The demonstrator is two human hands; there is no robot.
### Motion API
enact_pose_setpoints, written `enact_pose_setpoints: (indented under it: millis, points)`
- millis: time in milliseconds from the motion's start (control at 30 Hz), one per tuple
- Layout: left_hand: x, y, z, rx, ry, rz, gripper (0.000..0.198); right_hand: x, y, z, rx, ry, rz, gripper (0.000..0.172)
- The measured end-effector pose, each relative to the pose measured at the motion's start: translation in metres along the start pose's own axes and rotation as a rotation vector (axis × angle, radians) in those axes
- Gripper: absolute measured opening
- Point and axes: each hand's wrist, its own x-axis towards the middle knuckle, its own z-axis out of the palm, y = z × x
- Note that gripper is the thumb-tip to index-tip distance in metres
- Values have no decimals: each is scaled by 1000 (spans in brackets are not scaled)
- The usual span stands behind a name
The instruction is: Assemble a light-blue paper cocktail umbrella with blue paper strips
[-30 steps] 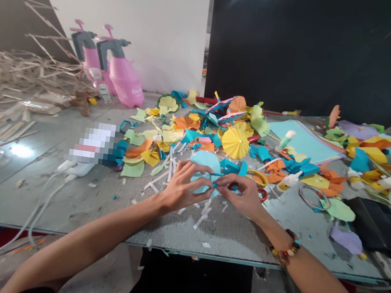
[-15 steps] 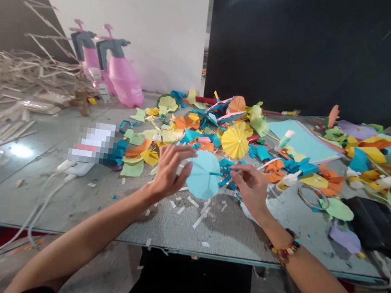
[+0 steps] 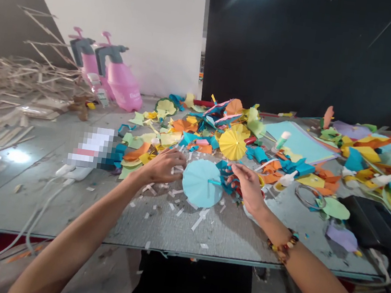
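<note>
Now, at the bottom of the frame, white paper strips (image 3: 201, 219) lie scattered over the near part of the grey table (image 3: 240, 242), and here's the change! Half a second ago the right hand (image 3: 250, 188) had its fingertips at the teal stick (image 3: 214, 182); now they're off it, thumb and fingers loosely curled and apart, just right of the stick's free end. The left hand (image 3: 164, 165) has come down flatter, fingers bent toward the table; whether they pinch anything, I cannot tell.

And the pale blue paper disc (image 3: 198, 193)? Right there in the centre of the frame, between the two hands, its creased face showing, the stick pointing rightward from near its middle. The left fingertips are just beside its left edge; the right hand stands clear of its right edge.

Beyond, a yellow pleated disc (image 3: 232, 143) sits among coloured paper scraps, and farther back, upper left of the frame, stand two pink spray bottles (image 3: 123, 85).
</note>
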Motion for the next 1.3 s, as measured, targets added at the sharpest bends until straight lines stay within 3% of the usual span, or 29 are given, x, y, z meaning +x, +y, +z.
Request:
enact_pose_setpoints:
  millis: [200, 367, 600, 800, 1300]
  points:
    - [2, 9, 10, -126, -12, 37, 24, -1, -4, 0, 35, -5, 6, 33]
    - [8, 25, 15, -164, -57, 68, 12, -2, -4, 1, 15, 22, -1, 32]
    - [9, 34, 21, -285, 157, -94, 22, -2, -6, 0, 91, 49, -19, 34]
    - [11, 39, 19, -208, 357, -104, 22, -1, -4, -3, 75, 43, -38, 34]
    - [9, 34, 25, -152, 463, -30, 18, -1, -6, -2, 100, 70, -9, 32]
